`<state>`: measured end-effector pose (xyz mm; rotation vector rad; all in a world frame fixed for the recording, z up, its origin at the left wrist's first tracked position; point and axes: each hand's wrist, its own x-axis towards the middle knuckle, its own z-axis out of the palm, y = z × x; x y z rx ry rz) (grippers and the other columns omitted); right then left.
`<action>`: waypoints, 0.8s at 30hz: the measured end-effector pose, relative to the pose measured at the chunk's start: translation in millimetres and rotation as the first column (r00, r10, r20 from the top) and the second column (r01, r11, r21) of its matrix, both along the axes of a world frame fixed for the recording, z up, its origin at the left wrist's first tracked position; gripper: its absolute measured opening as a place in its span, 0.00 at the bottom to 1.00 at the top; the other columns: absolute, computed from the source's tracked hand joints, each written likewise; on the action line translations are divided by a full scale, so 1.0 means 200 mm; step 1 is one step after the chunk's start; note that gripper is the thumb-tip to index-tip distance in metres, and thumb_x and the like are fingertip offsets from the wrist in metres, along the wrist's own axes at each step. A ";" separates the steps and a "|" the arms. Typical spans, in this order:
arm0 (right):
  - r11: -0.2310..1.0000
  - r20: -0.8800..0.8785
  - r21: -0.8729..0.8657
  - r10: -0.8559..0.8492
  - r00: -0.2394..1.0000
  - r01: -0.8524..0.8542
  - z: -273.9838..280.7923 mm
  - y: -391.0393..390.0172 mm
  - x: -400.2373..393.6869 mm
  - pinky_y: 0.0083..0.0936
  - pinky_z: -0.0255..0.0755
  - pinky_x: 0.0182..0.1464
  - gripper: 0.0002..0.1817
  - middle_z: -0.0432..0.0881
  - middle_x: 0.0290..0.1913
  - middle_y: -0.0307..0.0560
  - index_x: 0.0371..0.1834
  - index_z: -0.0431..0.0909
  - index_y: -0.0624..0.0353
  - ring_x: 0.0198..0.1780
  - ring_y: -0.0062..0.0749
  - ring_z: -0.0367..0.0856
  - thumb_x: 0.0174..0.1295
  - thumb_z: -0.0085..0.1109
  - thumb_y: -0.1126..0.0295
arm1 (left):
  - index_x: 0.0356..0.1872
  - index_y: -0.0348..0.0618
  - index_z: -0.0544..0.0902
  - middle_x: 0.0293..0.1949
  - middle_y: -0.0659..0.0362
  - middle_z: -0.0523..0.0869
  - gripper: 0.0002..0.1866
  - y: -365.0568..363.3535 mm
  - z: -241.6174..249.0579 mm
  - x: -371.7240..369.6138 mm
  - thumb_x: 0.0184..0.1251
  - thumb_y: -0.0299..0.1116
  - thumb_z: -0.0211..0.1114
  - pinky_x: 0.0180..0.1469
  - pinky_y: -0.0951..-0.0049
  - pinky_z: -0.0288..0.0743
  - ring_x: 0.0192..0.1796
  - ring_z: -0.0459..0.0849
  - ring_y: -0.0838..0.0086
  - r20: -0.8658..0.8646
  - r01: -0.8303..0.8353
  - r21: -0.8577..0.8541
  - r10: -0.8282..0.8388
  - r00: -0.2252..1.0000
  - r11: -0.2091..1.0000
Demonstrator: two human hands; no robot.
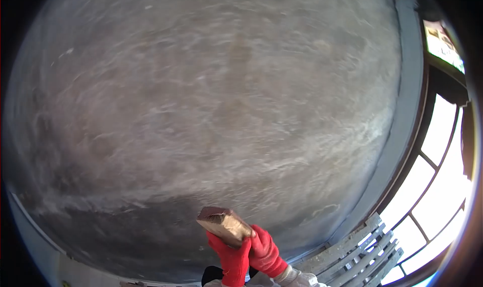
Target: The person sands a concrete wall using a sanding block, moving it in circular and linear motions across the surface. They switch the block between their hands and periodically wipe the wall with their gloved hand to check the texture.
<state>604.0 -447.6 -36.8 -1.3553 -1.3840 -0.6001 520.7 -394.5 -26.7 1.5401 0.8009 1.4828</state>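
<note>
The block (226, 226) lies at 11 o'clock from the paired hands, its long axis running from 10 o'clock to 4 o'clock. The 10 o'clock end projects free of the gloves; a dark reddish-brown layer covers its upper edge.

Hand state: together, both clamped on the block. The left hand (230, 259), in a red glove, supports the underside and is nearer the free end. The right hand (266, 252), also gloved in red, closes on the 4 o'clock end. Fingers beneath the block are hidden.

The mottled grey wall (226, 111) extends toward 12 o'clock beyond the block — contact between the two cannot be determined. Slatted wood (347, 254) stands at 3 o'clock, apart from both hands.
</note>
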 end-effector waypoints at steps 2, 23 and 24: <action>0.990 -0.137 0.052 0.136 0.981 -0.130 0.10 -0.10 0.18 0.40 0.76 0.49 0.48 0.73 0.58 0.64 0.72 0.59 0.59 0.51 0.60 0.78 0.43 0.74 0.74 | 0.75 0.41 0.48 0.66 0.51 0.59 0.56 -0.08 0.13 0.05 0.48 0.32 0.76 0.63 0.60 0.68 0.66 0.66 0.62 -0.020 0.129 0.071 -0.128 0.992 0.989; 0.880 -0.172 0.179 -0.413 0.894 0.441 0.23 -0.22 0.89 0.53 0.66 0.59 0.58 0.58 0.67 0.77 0.74 0.59 0.52 0.61 0.69 0.67 0.33 0.79 0.54 | 0.64 0.34 0.69 0.58 0.43 0.76 0.26 -0.22 0.24 0.44 0.72 0.39 0.58 0.63 0.53 0.65 0.59 0.75 0.50 -0.503 0.389 0.449 -0.133 0.854 0.805; 0.855 -0.151 0.200 -0.456 0.877 0.478 0.35 -0.21 1.00 0.52 0.65 0.60 0.57 0.58 0.67 0.76 0.73 0.62 0.50 0.61 0.68 0.67 0.32 0.79 0.55 | 0.58 0.33 0.75 0.56 0.41 0.78 0.18 -0.20 0.22 0.41 0.75 0.35 0.56 0.59 0.50 0.70 0.54 0.78 0.45 -0.540 0.369 0.615 0.032 0.841 0.697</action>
